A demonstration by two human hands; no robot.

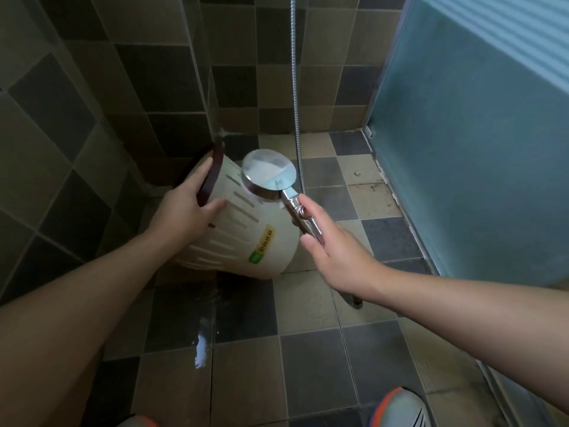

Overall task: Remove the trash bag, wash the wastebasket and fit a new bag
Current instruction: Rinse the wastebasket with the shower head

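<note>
checkered tile floor (314, 359) | wet puddle (201, 349) | frosted glass door (480, 143) | shoe (400, 408)

Our left hand (184, 208) grips the tilted cream wastebasket (246, 232) by its dark rim. Our right hand (332, 248) holds the chrome shower head (269, 175) against it.

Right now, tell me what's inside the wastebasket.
Cannot be seen: the wastebasket is tilted with its opening facing the wall. The left hand grips its dark rim, fingers reaching inside.

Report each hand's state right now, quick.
Left hand: closed in a grip on the dark rim of the tilted wastebasket.
Right hand: grip on the handle of the shower head.
</note>
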